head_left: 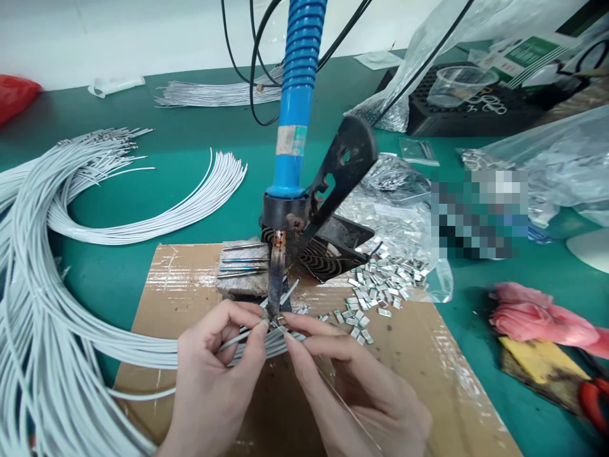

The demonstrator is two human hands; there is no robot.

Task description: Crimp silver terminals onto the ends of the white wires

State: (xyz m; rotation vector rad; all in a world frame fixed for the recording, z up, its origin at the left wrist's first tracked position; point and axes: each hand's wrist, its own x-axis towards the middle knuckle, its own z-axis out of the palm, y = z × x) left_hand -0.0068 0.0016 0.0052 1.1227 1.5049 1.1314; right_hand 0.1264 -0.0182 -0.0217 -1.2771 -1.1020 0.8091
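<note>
A blue-handled soldering iron (294, 95) points straight down from a black stand (340, 168). Just beneath its dark tip, my left hand (214, 368) pinches the end of a white cable (233, 340) between thumb and forefinger. My right hand (356, 384) is closed on a thin strand of solder wire (349, 414), whose upper end meets the tip. A small metal piece sits at that contact point, mostly hidden by the fingertips. Behind my left hand runs a thick bundle of white cables (52, 273). Small metal-and-green pieces (366, 292) lie scattered right of the iron.
Brown cardboard (157, 285) covers the green table (266, 149) under my hands. A grey block with metal rods (243, 270) stands left of the tip. Plastic bags (394, 209), a pink cloth (542, 317), a yellow sponge (542, 358) and red-handled scissors (594, 403) are to the right.
</note>
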